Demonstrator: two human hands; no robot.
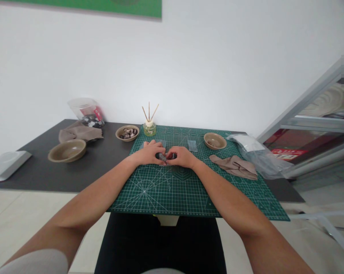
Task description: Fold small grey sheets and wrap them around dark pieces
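Observation:
Over the middle of the green cutting mat [149, 194], my left hand [149, 154] and my right hand [181, 156] meet at a small clear plastic bag [164, 158]. The thumb and fingers of my right hand pinch the bag's edge. My left hand is curled over its left side, thumb and fingers against the plastic. Whatever the bag contains is too small to make out. More clear plastic shows behind my left fingers. Beyond my right hand lies a separate flat clear bag [192, 145].
A bowl [127, 133] of dark, round pieces stands by a reed diffuser [149, 128]. Another bowl [215, 141] and a brown cloth [234, 166] lie right. Farther left are a larger bowl [67, 151], a cloth [80, 132], a plastic container [87, 112] and a white device [8, 165].

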